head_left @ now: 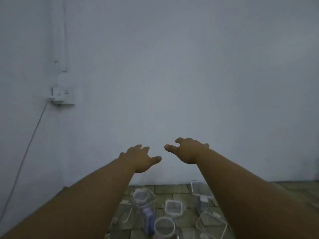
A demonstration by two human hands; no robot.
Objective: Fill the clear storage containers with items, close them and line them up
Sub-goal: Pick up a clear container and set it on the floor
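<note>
i hold left hand and right hand out, fingers spread, empty; filling looks unstarted; next i'd reach down for the tall container.

You face a plain grey-blue wall with a white socket, a thin cable, and brick-patterned floor.

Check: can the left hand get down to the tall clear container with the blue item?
Probably yes. The left hand is open, empty and raised in front of the wall, well above the tall container; nothing visible sits between them, so lowering should reach it.
</note>
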